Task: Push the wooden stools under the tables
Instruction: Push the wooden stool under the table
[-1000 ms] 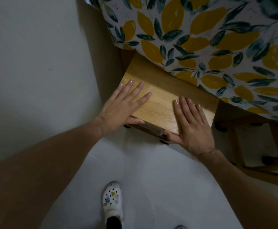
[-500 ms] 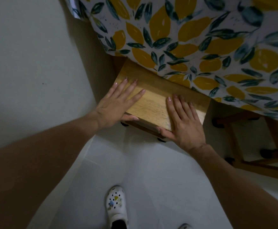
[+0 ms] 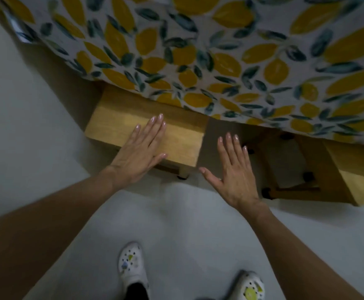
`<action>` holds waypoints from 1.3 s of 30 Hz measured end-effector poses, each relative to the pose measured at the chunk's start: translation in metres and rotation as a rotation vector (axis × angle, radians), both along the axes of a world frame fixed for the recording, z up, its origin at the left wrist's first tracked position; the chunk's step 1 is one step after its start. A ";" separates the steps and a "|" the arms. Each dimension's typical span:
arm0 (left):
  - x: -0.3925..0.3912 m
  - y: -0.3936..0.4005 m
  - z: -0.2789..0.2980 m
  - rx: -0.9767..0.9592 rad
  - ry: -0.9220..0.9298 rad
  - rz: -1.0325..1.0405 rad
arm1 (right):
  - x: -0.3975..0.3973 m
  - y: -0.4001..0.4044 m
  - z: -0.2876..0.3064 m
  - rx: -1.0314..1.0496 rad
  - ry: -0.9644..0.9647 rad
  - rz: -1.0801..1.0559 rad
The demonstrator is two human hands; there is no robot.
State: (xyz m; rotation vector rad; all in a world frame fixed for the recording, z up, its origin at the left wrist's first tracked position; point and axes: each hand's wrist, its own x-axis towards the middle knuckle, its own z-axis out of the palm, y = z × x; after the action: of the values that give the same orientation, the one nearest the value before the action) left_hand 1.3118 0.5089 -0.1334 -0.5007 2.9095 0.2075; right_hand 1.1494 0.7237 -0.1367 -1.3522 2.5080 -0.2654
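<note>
One left hand flat on stool, right hand beside

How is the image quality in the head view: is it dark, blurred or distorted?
Head view: dim, with deep shadow under the tablecloth; soft motion blur on the cloth pattern and right hand; wide-angle bending at the edges; the stool under the left hand stays fairly legible.

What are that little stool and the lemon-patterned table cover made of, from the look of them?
The stool looks like light solid wood with a smooth, probably varnished seat: grain lines and joined strips show. The table cover seems a printed fabric or perhaps coated cloth; it hangs over the edge, but blur hides any weave.
</note>
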 end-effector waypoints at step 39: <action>-0.328 0.294 -0.046 0.025 0.187 -0.264 | -0.211 0.264 -0.043 0.002 0.321 -0.312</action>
State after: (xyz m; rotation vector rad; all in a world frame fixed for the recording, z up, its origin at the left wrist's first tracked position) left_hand 0.9834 0.8029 -0.1789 -0.0936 3.1092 0.2654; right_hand 0.9381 0.9875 -0.1796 -1.0679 2.9856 -0.1134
